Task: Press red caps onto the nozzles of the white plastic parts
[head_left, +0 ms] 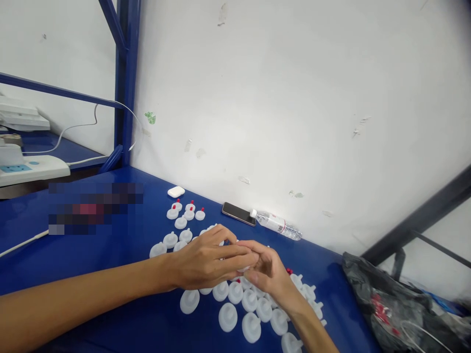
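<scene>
My left hand [213,257] reaches over the middle of the blue table, its fingers pressed together against the fingers of my right hand [268,269]. Both are closed around a white spouted cap [243,268], of which only a sliver shows between the fingers. Beneath and around them lie several white spouted caps [227,317], round and disc-like with a short nozzle. Farther back, a small group of the same caps [189,214] carries red tips on the nozzles. Small red tips [289,270] also show beside my right wrist.
By the wall lie a white case [176,191], a phone [238,214] and a clear water bottle [277,224] on its side. A dark plastic bag [362,279] holding red pieces sits at the right. A blue metal post [127,83] and a power strip [37,169] stand left.
</scene>
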Demonstrator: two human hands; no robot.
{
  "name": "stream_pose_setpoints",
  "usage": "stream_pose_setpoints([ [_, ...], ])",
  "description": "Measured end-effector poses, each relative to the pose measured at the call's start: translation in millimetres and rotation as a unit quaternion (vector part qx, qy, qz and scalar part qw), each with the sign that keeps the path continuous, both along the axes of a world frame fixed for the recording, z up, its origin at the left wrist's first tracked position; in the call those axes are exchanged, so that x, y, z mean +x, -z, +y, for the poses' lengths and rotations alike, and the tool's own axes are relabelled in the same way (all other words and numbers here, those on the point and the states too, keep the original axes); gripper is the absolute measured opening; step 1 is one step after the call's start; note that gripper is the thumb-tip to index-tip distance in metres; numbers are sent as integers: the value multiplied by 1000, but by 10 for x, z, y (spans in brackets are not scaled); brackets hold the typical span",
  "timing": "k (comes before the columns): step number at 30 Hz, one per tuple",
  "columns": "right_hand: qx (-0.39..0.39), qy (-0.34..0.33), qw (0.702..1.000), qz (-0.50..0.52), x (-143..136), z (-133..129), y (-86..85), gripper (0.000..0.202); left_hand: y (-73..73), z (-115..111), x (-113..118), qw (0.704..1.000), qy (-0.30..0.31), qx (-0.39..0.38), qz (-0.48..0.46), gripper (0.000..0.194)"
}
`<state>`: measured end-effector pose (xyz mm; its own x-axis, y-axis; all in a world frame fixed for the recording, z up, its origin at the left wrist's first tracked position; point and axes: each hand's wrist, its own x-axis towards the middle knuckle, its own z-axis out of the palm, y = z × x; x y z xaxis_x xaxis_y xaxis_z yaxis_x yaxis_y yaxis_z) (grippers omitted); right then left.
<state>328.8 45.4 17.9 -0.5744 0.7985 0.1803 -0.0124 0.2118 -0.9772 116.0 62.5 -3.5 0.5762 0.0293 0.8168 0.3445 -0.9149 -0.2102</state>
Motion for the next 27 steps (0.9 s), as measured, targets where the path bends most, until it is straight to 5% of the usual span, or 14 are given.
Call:
stream_pose_setpoints([
  [7, 42, 5, 999, 30, 25, 54, 143, 48, -23, -16, 42, 998, 22, 31, -40, 32],
  [15, 16, 3, 999, 29, -6, 13, 6, 48, -90, -2, 10, 998, -46, 47, 3, 34],
  [19, 58, 112, 992, -9, 79, 45, -74, 42, -270, 186, -151, 979, -200, -24, 34, 34],
  [24, 192, 312, 926, -89, 257, 184, -103, 31, -543, 521, -615, 897, -408, -152, 70, 23],
  [27, 235, 378, 888, -117, 337, 229, -88, 29, -555, 674, -901, 838, -485, -238, 77, 22],
])
